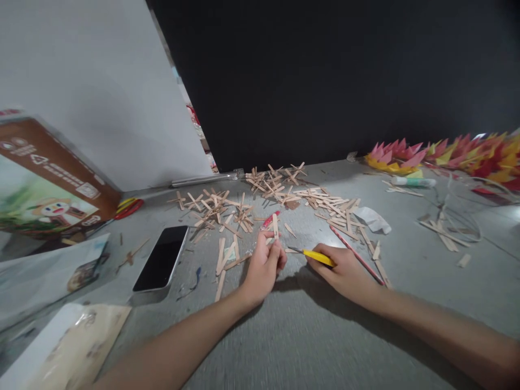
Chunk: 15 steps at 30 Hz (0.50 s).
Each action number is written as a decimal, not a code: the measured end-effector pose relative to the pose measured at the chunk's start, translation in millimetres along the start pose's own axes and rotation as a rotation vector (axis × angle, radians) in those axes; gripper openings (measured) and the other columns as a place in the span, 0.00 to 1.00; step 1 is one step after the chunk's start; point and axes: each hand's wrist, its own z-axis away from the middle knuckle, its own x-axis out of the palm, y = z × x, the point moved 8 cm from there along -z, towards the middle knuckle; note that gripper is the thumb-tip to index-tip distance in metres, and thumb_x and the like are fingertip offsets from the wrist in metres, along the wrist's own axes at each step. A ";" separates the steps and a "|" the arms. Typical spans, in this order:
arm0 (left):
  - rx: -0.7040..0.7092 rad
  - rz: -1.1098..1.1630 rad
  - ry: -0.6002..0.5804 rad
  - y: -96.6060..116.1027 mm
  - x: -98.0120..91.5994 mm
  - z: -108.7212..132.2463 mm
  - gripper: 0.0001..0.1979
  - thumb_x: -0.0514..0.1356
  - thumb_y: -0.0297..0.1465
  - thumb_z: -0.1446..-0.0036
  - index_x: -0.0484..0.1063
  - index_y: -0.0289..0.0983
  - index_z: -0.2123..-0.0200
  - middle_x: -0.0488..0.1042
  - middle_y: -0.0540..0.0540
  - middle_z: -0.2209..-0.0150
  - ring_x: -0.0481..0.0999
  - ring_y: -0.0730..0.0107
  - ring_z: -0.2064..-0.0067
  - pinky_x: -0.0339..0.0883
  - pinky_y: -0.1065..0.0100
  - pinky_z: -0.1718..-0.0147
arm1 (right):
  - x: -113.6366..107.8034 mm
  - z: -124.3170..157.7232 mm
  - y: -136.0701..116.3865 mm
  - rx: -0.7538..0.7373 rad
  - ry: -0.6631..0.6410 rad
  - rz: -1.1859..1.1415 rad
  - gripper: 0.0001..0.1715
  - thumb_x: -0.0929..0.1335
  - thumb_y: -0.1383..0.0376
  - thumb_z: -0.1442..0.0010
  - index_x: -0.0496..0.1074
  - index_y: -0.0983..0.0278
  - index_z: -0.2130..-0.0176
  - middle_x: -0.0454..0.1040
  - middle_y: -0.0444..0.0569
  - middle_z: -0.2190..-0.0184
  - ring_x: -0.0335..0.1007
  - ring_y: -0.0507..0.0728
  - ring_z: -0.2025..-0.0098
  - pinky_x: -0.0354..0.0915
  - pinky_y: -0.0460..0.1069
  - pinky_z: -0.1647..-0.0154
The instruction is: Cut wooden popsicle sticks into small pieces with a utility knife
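My left hand [265, 264] is closed around a wooden craft stick [275, 225], whose upper end sticks up past the fingers. In my right hand [345, 271] is a yellow craft knife [319, 257], its blade pointing left toward the left hand without touching it. Behind the left hand lies a small red object [271, 219], partly hidden by the stick. Several loose craft sticks [227, 254] lie just left of that hand. A red striped pencil [357, 256] rests beside the right hand, partly behind it.
Star-shaped stick pieces [215, 208] and a pile of loose sticks [333, 206] lie at the back. A phone [161, 260] and scissors [129, 208] are left. At right are a glue stick [413, 182], crumpled paper [374, 220], a cable [479, 222] and folded-paper flowers [396, 154].
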 end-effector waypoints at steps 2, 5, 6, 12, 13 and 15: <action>0.021 -0.004 0.012 1.1 -0.8 1.0 0.19 0.55 0.50 0.29 0.56 0.42 0.52 0.65 0.59 0.77 0.62 0.74 0.77 0.56 0.74 0.77 | -0.9 -1.8 2.0 0.034 0.019 -0.055 0.10 0.68 0.56 0.29 0.72 0.59 0.59 0.77 0.44 0.69 0.73 0.56 0.68 0.64 0.49 0.67; 0.028 -0.018 0.030 1.5 -2.1 1.6 0.18 0.54 0.50 0.29 0.56 0.43 0.53 0.65 0.59 0.77 0.61 0.74 0.77 0.55 0.73 0.77 | -1.6 -1.6 3.5 0.060 0.032 -0.154 0.18 0.68 0.53 0.28 0.66 0.58 0.44 0.79 0.45 0.64 0.75 0.58 0.64 0.67 0.50 0.63; 0.035 -0.026 0.033 2.3 -2.4 1.8 0.18 0.54 0.50 0.29 0.56 0.43 0.53 0.65 0.59 0.78 0.61 0.74 0.77 0.55 0.73 0.77 | -1.0 -0.7 3.1 0.055 0.020 -0.171 0.20 0.67 0.53 0.27 0.64 0.58 0.42 0.79 0.45 0.64 0.75 0.58 0.64 0.67 0.50 0.63; 0.089 -0.117 0.018 6.4 -1.4 4.9 0.15 0.52 0.47 0.26 0.57 0.42 0.53 0.64 0.59 0.78 0.61 0.74 0.76 0.57 0.72 0.73 | 0.9 6.6 1.0 -0.010 -0.052 -0.069 0.20 0.61 0.53 0.23 0.64 0.60 0.39 0.70 0.40 0.73 0.66 0.55 0.72 0.61 0.49 0.69; 0.098 -0.134 0.007 6.2 -0.8 5.5 0.15 0.52 0.47 0.26 0.57 0.42 0.53 0.64 0.59 0.77 0.62 0.73 0.76 0.57 0.71 0.72 | 1.2 7.1 1.1 -0.014 -0.060 -0.057 0.21 0.61 0.53 0.23 0.65 0.60 0.38 0.69 0.40 0.73 0.65 0.55 0.73 0.60 0.48 0.70; 0.112 -0.161 -0.011 5.6 0.1 6.4 0.16 0.51 0.48 0.26 0.57 0.42 0.53 0.64 0.59 0.77 0.62 0.73 0.75 0.58 0.71 0.71 | 2.6 7.3 0.9 -0.018 -0.084 -0.066 0.23 0.61 0.53 0.23 0.64 0.59 0.35 0.70 0.40 0.73 0.65 0.54 0.73 0.60 0.48 0.70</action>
